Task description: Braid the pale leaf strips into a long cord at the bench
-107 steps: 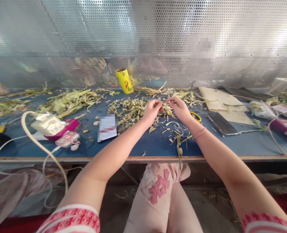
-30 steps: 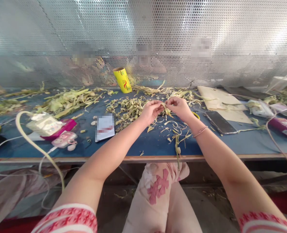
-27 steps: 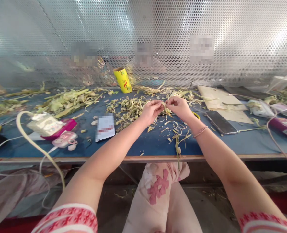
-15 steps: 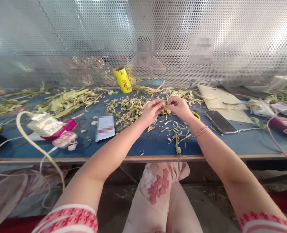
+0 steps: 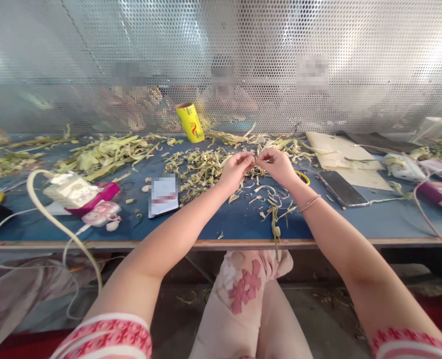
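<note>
Over the blue table (image 5: 221,227), my left hand (image 5: 237,171) and my right hand (image 5: 275,164) meet at the fingertips. Both are closed in a pinch around a small pale piece of plant, partly hidden by the fingers. Beneath and to the left of them spreads a heap of short pale-green plant pieces (image 5: 202,169). Thin peeled scraps (image 5: 268,190) lie just below the hands, and a longer stalk (image 5: 275,227) reaches over the table's front edge.
Long husks (image 5: 109,152) lie at left, near a power adapter (image 5: 71,190) with cables. A phone (image 5: 165,195), a yellow tube (image 5: 190,122), a second phone (image 5: 342,188) and cardboard (image 5: 335,149) surround the work area. Behind stands a perforated metal screen (image 5: 266,60).
The fingers have shifted slightly around the small piece, both hands staying together at the same place. The whole view has moved a little.
</note>
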Available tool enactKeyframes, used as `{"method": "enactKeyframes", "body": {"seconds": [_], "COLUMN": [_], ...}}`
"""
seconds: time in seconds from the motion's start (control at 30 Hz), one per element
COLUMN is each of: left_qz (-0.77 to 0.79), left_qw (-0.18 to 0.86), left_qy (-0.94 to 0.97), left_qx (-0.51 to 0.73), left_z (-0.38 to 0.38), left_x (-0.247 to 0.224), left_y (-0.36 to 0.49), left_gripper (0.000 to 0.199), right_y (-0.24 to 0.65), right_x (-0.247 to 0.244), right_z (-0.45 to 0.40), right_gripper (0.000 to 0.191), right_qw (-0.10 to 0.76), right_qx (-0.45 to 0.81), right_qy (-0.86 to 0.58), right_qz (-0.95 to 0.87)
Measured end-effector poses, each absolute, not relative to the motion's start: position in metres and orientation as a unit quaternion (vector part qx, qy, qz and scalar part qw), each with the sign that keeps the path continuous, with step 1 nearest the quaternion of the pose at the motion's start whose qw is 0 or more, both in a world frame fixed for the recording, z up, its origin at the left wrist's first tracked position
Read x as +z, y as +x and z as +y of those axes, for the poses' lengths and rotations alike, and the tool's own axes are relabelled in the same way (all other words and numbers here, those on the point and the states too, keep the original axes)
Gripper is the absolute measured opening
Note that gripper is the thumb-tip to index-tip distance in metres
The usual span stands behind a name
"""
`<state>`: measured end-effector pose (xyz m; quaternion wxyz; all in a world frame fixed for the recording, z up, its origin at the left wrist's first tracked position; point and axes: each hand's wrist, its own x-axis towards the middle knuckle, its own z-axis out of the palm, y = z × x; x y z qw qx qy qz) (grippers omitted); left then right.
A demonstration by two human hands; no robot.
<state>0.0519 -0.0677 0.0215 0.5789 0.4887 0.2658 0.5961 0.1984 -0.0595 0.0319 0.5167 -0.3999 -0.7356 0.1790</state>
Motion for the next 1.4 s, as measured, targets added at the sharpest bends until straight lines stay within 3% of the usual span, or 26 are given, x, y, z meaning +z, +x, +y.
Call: {"method": "enactKeyframes", "body": {"seconds": [0.47,0.77,1.13,1.4], "left_qz": [0.281,0.385,0.437,0.436], "left_qw": [0.601,0.37,0.379,0.262], "left_qy": [0.424,0.587,0.584,0.616], "left_qx": [0.616,0.608,0.569,0.601], "left_z": [-0.066,-0.059,-0.063,-0.052], "left_x": [0.02,0.012,0.012,0.003], "left_y": [0.054,0.046,0.052,0.047], "left_gripper": [0.012,0.021,0.023,0.024], "right_y": [0.195,0.191,0.185,0.179], "right_x": [0.03,0.026,0.023,0.02], "right_z": [-0.062,-0.063,-0.067,-0.069], "right_gripper": [0.018,0.03,0.034,0.036], "right_qw": [0.527,0.506,0.469,0.471], "right_qx": [0.248,0.166,0.015,0.08], "right_qy": [-0.372,-0.35,-0.336,-0.343], "right_qz": [-0.723,-0.771,-0.817,-0.809]}}
